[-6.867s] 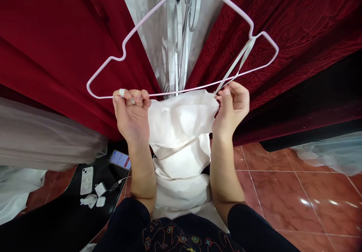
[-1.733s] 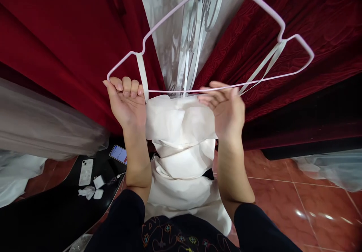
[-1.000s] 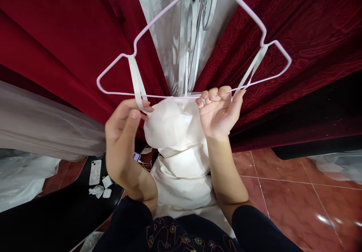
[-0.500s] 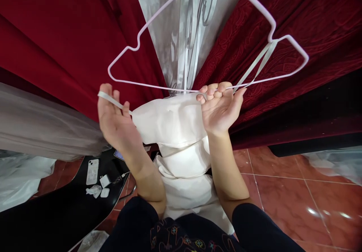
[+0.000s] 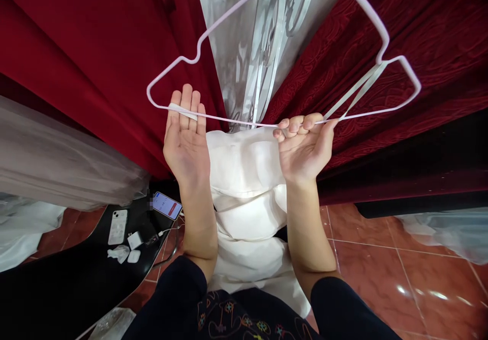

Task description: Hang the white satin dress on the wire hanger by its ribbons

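Note:
A pale pink hanger (image 5: 219, 16) spans the upper middle, with white fabric (image 5: 244, 164) below its bottom bar. My left hand (image 5: 188, 136) is palm up near the bar's left part, fingers stretched out, and a white strap (image 5: 183, 110) runs across them. The fingers of my right hand (image 5: 303, 147) are curled around the bottom bar, right of the middle. Beside that hand, a thin white ribbon loop (image 5: 356, 91) hangs from the hanger's right notch and reaches down to the bar by the thumb.
Red curtains (image 5: 95, 40) hang on both sides of a white metal frame (image 5: 267, 60). At the lower left, a black table (image 5: 57, 289) bears a lit phone (image 5: 166, 205), a white phone (image 5: 118, 226) and a white charger (image 5: 134, 240). Red floor tiles (image 5: 369, 269) show at the right.
My left hand has moved right and up to the hanger bar, its fingers straighter with the strap across them. My right hand still grips the bar. The lit phone now shows fully.

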`<state>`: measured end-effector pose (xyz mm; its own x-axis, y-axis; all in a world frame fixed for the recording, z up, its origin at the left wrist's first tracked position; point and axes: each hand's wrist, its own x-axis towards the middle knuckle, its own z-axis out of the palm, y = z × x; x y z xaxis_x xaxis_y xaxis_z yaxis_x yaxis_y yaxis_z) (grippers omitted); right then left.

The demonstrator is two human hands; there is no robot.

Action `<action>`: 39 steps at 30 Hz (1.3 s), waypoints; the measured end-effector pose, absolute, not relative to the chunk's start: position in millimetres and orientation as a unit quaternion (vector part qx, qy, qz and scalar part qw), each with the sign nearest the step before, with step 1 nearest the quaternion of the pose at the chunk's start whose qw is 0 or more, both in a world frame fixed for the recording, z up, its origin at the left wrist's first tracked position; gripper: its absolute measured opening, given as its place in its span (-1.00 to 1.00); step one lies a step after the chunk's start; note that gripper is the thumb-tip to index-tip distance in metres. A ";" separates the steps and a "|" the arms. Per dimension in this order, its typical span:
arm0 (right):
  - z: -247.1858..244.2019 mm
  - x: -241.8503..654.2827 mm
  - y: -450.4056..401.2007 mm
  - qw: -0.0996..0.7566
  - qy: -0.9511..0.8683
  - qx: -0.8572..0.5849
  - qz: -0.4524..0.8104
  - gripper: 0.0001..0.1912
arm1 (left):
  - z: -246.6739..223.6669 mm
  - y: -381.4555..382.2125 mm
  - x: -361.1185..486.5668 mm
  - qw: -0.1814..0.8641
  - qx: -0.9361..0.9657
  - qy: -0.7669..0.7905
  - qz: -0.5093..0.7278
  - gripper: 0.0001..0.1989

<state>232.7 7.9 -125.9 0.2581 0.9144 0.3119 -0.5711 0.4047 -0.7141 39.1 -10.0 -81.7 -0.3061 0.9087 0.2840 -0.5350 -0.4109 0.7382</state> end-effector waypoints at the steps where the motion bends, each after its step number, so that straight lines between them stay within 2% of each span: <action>1: -126.4 231.5 7.3 0.756 -0.351 -0.234 0.500 -0.55 | -80.8 -11.1 39.1 0.472 0.341 0.253 0.773 -0.63; 5: -127.5 230.4 1.8 0.757 -0.314 -0.246 0.517 -0.70 | -77.2 -17.1 43.8 0.478 0.300 0.209 0.799 -0.71; 9: -129.8 240.9 -5.6 0.756 -0.302 -0.327 0.479 -0.69 | -71.8 -23.0 54.5 0.471 0.325 0.221 0.790 -0.80; 15: -130.5 264.2 5.5 0.855 -0.245 -0.358 0.284 -0.81 | -70.6 -18.8 58.5 0.466 0.304 0.230 0.798 -0.77; 18: -127.3 265.8 13.7 0.837 -0.288 -0.390 0.254 -0.78 | -71.6 -13.8 55.8 0.469 0.321 0.236 0.788 -0.76; 21: -121.2 257.9 11.7 0.803 -0.362 -0.404 0.247 -0.91 | -69.7 -11.6 55.9 0.469 0.314 0.238 0.790 -0.75; 26: -105.9 252.9 -6.2 0.802 -0.386 -0.412 0.194 -0.73 | -64.7 -11.0 55.4 0.506 0.229 0.228 0.800 -0.65; 30: -88.8 265.4 -13.9 0.795 -0.432 -0.380 0.191 -0.62 | -66.8 -7.6 50.4 0.527 0.223 0.160 0.804 -0.65; 31: -83.5 269.0 -12.9 0.798 -0.445 -0.358 0.193 -0.66 | -67.9 -6.5 49.3 0.527 0.224 0.150 0.806 -0.66; 33: -72.1 276.4 -6.8 0.806 -0.466 -0.310 0.194 -0.87 | -70.0 -4.3 47.9 0.529 0.230 0.134 0.806 -0.66; 34: -66.5 280.3 -2.4 0.810 -0.476 -0.284 0.194 -0.87 | -70.9 -3.3 47.8 0.533 0.231 0.129 0.804 -0.65; 36: -56.4 288.4 6.5 0.812 -0.495 -0.239 0.197 -0.65 | -72.1 -2.0 48.5 0.544 0.228 0.126 0.798 -0.64; 39: -47.4 298.1 12.4 0.827 -0.448 -0.239 0.243 -0.61 | -72.4 -1.7 50.2 0.547 0.223 0.127 0.797 -0.63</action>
<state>298.1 12.4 -47.4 0.4808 0.6163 0.6237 -0.1881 0.7673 -0.6131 50.2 -1.7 -72.4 -0.3018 0.9286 0.2157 -0.8156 -0.3687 0.4460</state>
